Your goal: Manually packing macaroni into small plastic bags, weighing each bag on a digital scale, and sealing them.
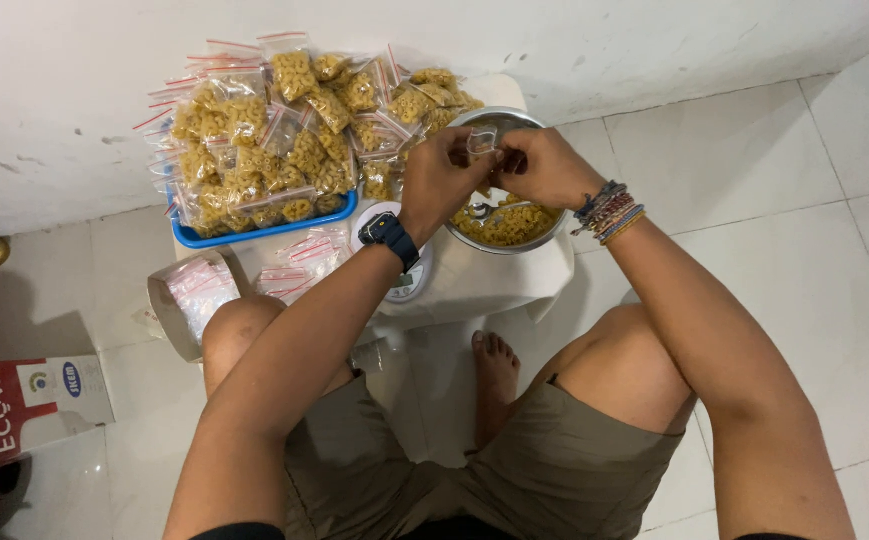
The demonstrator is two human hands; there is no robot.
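My left hand (442,180) and my right hand (545,165) meet over a steel bowl (515,242) of yellow pasta. Both pinch a small clear zip bag (482,140) at its mouth; the bag looks empty. A spoon (495,210) lies in the bowl, partly hidden by my hands. A white kitchen scale (405,280) sits under my left wrist, which wears a dark watch. Beaded bracelets circle my right wrist.
A blue tray (265,232) piled with several filled pasta bags stands at the left of the low white table (515,285). Empty zip bags (300,262) lie beside the scale, more in an open carton (195,300). A red and white box (15,405) lies on the tiled floor.
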